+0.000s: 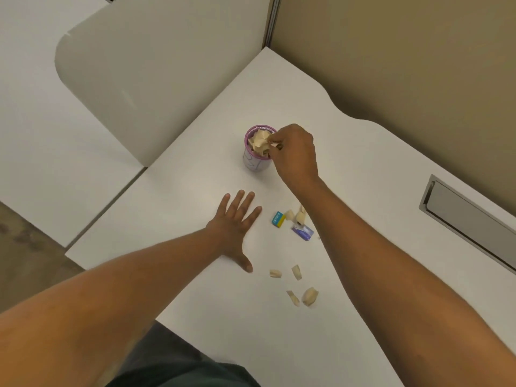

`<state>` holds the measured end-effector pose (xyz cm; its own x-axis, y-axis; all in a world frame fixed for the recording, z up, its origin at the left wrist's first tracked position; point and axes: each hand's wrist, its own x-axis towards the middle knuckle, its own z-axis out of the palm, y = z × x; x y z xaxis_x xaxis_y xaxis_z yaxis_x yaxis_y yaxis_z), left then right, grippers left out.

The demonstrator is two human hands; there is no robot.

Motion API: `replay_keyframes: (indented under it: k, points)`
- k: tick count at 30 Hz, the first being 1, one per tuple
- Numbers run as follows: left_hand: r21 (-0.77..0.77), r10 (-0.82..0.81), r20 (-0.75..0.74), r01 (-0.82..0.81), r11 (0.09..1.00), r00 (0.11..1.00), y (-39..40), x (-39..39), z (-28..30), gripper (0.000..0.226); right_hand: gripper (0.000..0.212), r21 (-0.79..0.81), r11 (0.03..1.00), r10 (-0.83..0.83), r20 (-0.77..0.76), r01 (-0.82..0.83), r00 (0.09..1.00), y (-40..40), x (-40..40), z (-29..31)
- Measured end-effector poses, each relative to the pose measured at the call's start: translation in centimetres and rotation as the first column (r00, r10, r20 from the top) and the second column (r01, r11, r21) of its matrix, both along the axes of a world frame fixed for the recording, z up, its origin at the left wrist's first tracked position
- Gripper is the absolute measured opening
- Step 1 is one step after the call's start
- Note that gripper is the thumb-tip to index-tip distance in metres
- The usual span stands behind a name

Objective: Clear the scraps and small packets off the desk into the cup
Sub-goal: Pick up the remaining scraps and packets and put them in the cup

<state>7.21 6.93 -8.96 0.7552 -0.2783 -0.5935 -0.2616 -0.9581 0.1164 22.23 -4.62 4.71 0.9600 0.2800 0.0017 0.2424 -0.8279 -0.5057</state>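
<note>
Scraps [296, 286] near desk [195, 174] front edge uncollected; left hand [236, 224] flat, bracing; right hand [293, 152] pinches paper [258, 143] into cup [255, 163].

White table [349, 174] with wavy far edge, butted into a corner. Tan partition wall [405, 51] at far right, metal post [272, 20] at its left end. Pale grey rounded divider panel [145, 79] at far left. Recessed metal cable tray [469, 216] at right. Mottled brown floor [25, 255] near left. Flat, even lighting.
</note>
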Motion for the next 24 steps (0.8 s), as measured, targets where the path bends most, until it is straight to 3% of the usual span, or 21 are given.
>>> replay_keyframes:
  k: [4,9,12,14,15,16,19,24]
  points:
    - [0.038,0.001,-0.011,0.000,0.999,1.000,-0.4,-0.1,0.5,0.159,0.022,-0.302,0.940,0.165,0.003,-0.157,0.986,2.0,2.4,-1.5]
    - [0.054,-0.004,-0.014,0.005,0.999,1.000,-0.4,-0.1,0.5,0.158,0.017,-0.521,0.785,0.355,-0.063,-0.334,0.933,2.7,2.7,-1.9]
    - [0.053,-0.003,-0.015,0.004,0.999,1.000,-0.3,-0.1,0.4,0.158,0.002,-0.524,0.767,0.321,-0.188,-0.371,0.928,3.7,3.3,-1.7]
    - [0.054,-0.006,-0.015,0.007,0.998,1.000,-0.3,-0.1,0.4,0.158,0.014,-0.546,0.682,0.348,-0.343,-0.487,0.872,3.3,3.6,-1.5]
    - [0.055,-0.008,-0.018,0.009,0.998,1.000,-0.3,-0.1,0.5,0.158,0.012,-0.517,0.693,0.353,-0.365,-0.502,0.862,3.1,3.8,-1.6]
    - [0.055,-0.009,-0.022,0.010,0.998,1.000,-0.3,-0.1,0.5,0.158,0.010,-0.491,0.737,0.338,-0.327,-0.464,0.883,3.3,4.0,-1.5]
    - [0.053,-0.008,-0.018,0.009,0.999,1.000,-0.2,-0.1,0.6,0.158,0.033,-0.457,0.775,0.350,-0.265,-0.437,0.898,2.9,4.2,0.2]
    - [0.038,-0.001,-0.012,0.002,0.999,1.000,-0.1,-0.2,0.7,0.160,0.040,-0.295,0.859,0.348,-0.262,-0.418,0.900,1.2,5.1,2.9]
